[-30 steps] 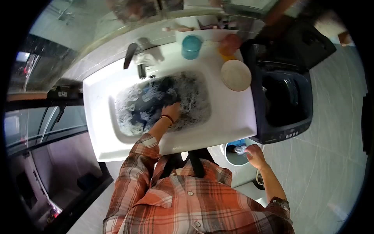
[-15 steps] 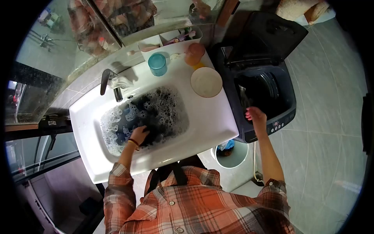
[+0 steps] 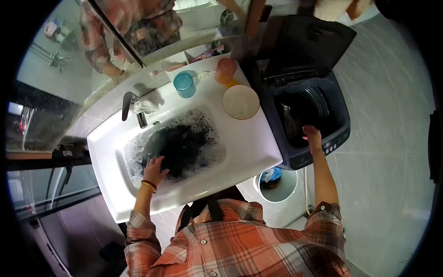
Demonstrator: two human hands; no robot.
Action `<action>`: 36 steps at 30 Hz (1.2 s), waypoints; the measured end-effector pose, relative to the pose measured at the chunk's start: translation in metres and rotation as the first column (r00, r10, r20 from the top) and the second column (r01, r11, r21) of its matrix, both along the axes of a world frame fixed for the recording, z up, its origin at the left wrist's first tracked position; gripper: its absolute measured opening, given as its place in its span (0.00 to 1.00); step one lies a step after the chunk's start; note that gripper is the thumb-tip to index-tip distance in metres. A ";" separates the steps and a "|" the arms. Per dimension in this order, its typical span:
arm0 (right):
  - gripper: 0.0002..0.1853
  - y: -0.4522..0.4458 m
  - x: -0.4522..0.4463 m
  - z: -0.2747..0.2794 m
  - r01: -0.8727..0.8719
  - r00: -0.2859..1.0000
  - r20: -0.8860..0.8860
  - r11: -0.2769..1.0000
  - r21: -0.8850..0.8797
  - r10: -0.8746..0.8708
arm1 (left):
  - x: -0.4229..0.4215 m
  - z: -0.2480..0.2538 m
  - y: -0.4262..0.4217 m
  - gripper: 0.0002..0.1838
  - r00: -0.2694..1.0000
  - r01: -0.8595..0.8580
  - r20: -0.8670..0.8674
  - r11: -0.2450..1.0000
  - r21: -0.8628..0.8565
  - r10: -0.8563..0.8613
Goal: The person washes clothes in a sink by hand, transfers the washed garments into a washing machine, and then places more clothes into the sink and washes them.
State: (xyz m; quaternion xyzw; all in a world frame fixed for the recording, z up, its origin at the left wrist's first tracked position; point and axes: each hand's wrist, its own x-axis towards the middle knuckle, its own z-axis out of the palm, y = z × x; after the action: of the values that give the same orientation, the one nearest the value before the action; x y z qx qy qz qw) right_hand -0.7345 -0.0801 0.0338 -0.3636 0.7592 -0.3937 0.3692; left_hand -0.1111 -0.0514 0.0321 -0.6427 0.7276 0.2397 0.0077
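In the white sink (image 3: 251, 150), dark wet clothing (image 3: 182, 145) lies in soapy water. Over the sink's near left part is my left hand (image 3: 154, 172), its fingers spread and nothing gripped, the fingertips close to the clothing. My right hand (image 3: 312, 135) hangs over the near rim of the top-loading washing machine (image 3: 296, 159), fingers loosely bent and apart, holding nothing that I can see. Just left of it, a greyish piece of cloth (image 3: 290, 121) rests inside the dark drum. The machine's black lid (image 3: 311, 48) stands raised.
A tap (image 3: 138, 111) rises behind the basin. A teal cup (image 3: 184, 85), an orange cup (image 3: 225, 70) and a round pale bowl (image 3: 241, 102) stand on the sink's ledge. Below, a white bucket (image 3: 288, 189) holds blue and dark cloth. A mirror (image 3: 154, 34) runs along the back.
My left hand has come off the dark clothing, moving left and spreading its fingers. My right hand has shifted right, away from the cloth in the drum. Less foam covers the water.
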 end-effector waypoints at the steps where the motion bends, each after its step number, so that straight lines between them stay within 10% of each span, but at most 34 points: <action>1: 0.09 0.001 -0.001 0.001 0.020 1.000 0.001 1.000 -0.006 -0.020 | -0.006 0.006 0.001 0.28 0.998 0.023 0.052 0.999 -0.036 -0.021; 6: 0.09 0.005 -0.005 -0.005 0.050 0.997 0.058 0.999 -0.003 -0.050 | -0.032 0.008 0.017 0.28 0.993 0.117 0.030 0.989 -0.090 -0.114; 12: 0.16 -0.037 -0.030 -0.042 -0.220 0.862 -0.407 0.946 0.237 0.303 | -0.082 0.010 0.046 0.45 0.932 0.357 0.025 0.926 0.124 -0.363; 17: 0.35 -0.084 -0.054 -0.099 -0.250 0.566 -0.534 0.749 0.614 0.627 | -0.117 0.005 0.047 0.51 0.948 0.300 0.009 0.899 0.318 -0.319; 18: 0.38 -0.101 -0.062 -0.106 -0.217 0.528 -0.316 0.484 0.848 0.789 | -0.127 0.013 0.046 0.52 0.946 0.283 0.057 0.902 0.326 -0.318; 26: 0.29 -0.127 -0.102 -0.240 -0.242 0.505 -0.445 0.616 0.750 0.740 | -0.162 0.002 0.046 0.57 0.951 0.240 0.106 0.909 0.340 -0.291; 36: 0.23 -0.116 -0.084 -0.261 -0.141 0.602 -0.431 0.622 0.771 0.672 | -0.168 0.006 0.043 0.56 0.951 0.244 0.110 0.922 0.301 -0.288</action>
State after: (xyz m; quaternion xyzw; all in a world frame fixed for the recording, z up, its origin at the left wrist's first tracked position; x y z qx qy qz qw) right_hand -0.8190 -0.1959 -0.2271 -0.5003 0.8107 0.1748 0.2490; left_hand -0.2791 -0.0085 0.0383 -0.5461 0.7637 0.2885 0.1878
